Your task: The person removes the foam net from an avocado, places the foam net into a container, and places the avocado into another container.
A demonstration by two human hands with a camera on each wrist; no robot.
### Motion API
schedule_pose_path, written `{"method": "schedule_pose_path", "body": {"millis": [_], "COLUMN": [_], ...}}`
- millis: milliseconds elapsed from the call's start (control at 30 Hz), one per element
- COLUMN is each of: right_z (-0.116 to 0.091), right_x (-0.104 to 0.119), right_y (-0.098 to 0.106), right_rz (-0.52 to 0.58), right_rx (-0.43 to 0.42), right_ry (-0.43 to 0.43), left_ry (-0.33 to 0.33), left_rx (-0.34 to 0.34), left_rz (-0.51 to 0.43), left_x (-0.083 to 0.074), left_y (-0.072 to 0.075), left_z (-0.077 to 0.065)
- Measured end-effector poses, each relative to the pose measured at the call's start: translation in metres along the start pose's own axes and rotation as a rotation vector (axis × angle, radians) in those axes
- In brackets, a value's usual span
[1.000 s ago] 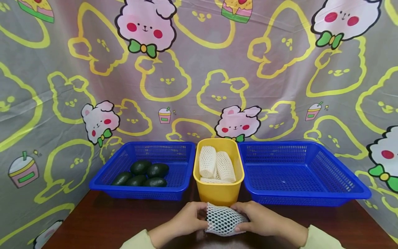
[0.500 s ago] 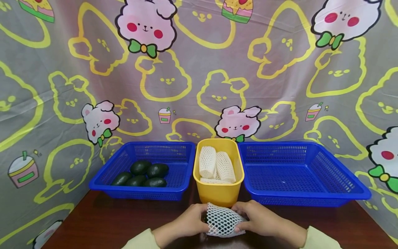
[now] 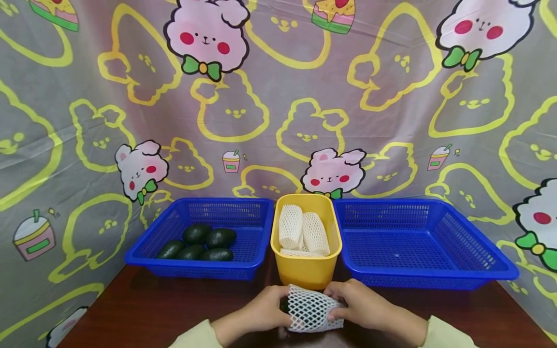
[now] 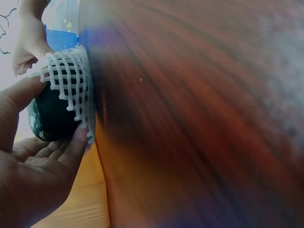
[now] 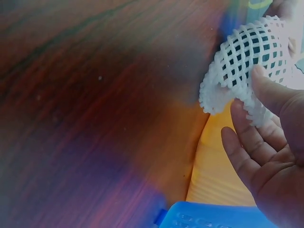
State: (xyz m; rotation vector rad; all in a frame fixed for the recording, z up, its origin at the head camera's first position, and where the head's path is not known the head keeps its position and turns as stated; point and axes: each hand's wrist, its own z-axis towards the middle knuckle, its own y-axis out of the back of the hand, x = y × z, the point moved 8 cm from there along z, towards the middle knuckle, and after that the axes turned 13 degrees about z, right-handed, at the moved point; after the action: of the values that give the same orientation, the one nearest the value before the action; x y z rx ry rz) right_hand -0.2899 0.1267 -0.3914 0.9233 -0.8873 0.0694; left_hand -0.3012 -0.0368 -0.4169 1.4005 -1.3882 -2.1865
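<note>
A dark green avocado (image 4: 50, 114) sits partly inside a white foam net sleeve (image 3: 311, 309), its bare end sticking out on the left. My left hand (image 3: 267, 309) grips that end, thumb on one side and fingers on the other, also touching the sleeve's edge. At the sleeve's other end, my right hand (image 3: 359, 305) pinches the netting between thumb and fingers. In the right wrist view, the sleeve (image 5: 251, 52) hangs loose and open past the avocado at that end. Both hands are low over the table, in front of the yellow bin (image 3: 306, 270).
Several avocados (image 3: 221, 238) lie in the left blue basket (image 3: 196, 270). The yellow bin holds several more foam sleeves (image 3: 315, 233). A second blue basket (image 3: 431, 278) stands on the right. The brown wooden table (image 3: 130, 309) extends in front, with a patterned cloth (image 3: 261, 96) behind.
The sleeve's right end has spread wider and squarer. My left hand has shifted slightly to the right since a second ago, and the avocado's dark end shows more beside it.
</note>
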Motion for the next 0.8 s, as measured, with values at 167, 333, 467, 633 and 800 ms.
{"method": "schedule_pose_path", "body": {"millis": [167, 333, 467, 633, 800], "right_z": [0.002, 0.002, 0.001, -0.001, -0.002], "right_x": [0.003, 0.004, 0.002, 0.000, -0.001], "right_y": [0.002, 0.008, 0.011, 0.012, 0.016], "right_rz": [-0.075, -0.100, -0.101, -0.102, -0.114], "right_rx": [-0.005, -0.022, -0.028, -0.025, -0.032], "right_ry": [0.047, 0.051, 0.025, 0.010, -0.006], "left_ry": [-0.011, 0.049, 0.075, 0.077, 0.094], "left_rx": [-0.003, -0.028, -0.048, -0.040, -0.021], "left_rz": [-0.018, -0.004, 0.011, -0.039, -0.072], "left_x": [0.005, 0.011, 0.016, 0.019, 0.024], "left_y": [0.005, 0.014, 0.019, 0.021, 0.024], "left_z": [-0.004, -0.010, -0.014, -0.018, -0.022]}}
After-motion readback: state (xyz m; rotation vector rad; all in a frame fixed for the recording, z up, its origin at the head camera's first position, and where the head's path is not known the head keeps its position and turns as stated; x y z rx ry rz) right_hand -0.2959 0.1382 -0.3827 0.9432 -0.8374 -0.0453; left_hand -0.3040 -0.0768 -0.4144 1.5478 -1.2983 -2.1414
